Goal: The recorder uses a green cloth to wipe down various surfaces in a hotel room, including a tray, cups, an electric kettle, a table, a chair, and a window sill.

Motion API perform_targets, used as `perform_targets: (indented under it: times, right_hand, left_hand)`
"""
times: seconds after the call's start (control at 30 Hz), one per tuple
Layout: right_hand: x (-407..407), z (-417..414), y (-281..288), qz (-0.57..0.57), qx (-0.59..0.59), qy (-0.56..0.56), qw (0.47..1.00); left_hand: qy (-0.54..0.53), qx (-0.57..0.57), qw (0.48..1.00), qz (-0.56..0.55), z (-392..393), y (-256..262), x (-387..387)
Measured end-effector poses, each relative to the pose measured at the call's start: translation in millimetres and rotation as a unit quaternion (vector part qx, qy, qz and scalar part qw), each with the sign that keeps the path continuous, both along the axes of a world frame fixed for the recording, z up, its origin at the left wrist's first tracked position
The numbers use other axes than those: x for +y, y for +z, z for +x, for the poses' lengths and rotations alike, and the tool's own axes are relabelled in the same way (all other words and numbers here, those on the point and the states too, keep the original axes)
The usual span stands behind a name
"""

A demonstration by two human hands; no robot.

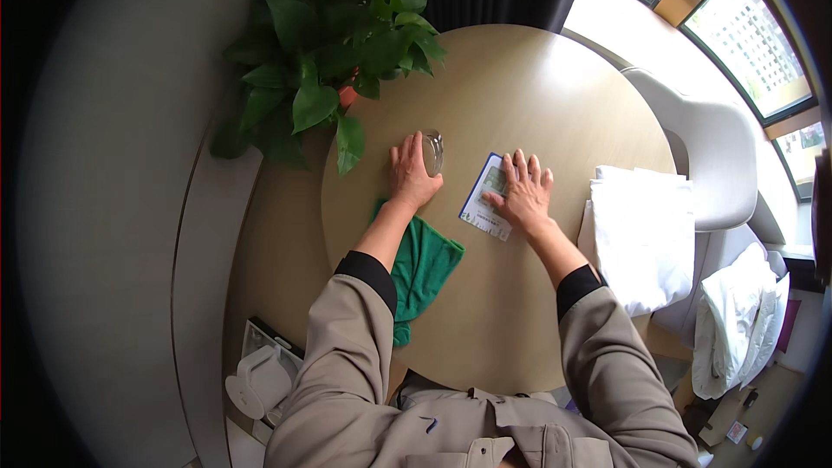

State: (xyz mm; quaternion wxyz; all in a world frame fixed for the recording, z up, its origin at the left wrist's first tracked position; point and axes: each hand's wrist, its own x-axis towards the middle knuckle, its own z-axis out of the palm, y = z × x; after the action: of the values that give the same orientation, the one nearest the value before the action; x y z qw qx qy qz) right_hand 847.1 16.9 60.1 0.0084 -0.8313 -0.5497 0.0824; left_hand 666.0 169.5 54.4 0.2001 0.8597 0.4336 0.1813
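On the round wooden table (507, 312), my left hand (414, 173) curls around the left side of a clear glass dish (433, 152), possibly an ashtray. Its fingers partly hide the dish. My right hand (525, 193) lies with fingers spread over a printed card (484, 211) with a blue edge and writing on it. The thumb crosses the card's face, and the hand covers its right part. Under my left forearm, a crumpled green cloth (422, 266) rests near the table's left edge.
A leafy potted plant (312, 58) overhangs the table's far left. Folded white linen (643, 240) lies at the right edge, before a light chair (721, 149). More white fabric (738, 318) sits farther right. A white kettle (260, 380) stands low at left.
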Motion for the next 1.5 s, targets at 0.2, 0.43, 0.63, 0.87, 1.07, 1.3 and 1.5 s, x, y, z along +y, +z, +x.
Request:
perform_targets:
  times: [0.2,0.43,0.63,0.87,1.07,1.3,1.5]
  right_hand:
    - [4,37,2,0.066,0.133,0.158,0.976]
    - [18,64,42,-0.106,0.019,0.39,0.915]
    - [36,45,39,-0.059,-0.012,0.304,0.951]
    - [29,24,47,-0.126,-0.036,0.126,0.983]
    - [0,15,13,-0.013,0.028,-0.016,0.999]
    - [0,17,-2,0.049,0.023,-0.03,0.998]
    - [-23,14,-11,0.191,0.064,-0.007,0.979]
  left_hand:
    - [0.01,-0.035,0.999,-0.011,-5,5,2]
    - [-0.006,0.094,0.996,0.008,-135,27,-125]
    - [0.073,0.138,0.987,0.033,-180,5,-173]
    - [-0.048,0.159,0.986,-0.033,-190,28,-200]
    - [-0.119,0.136,0.983,0.021,-196,6,-203]
    - [-0.077,0.14,0.984,0.084,-142,8,-150]
    - [-0.29,0.088,0.952,0.03,-101,11,-263]
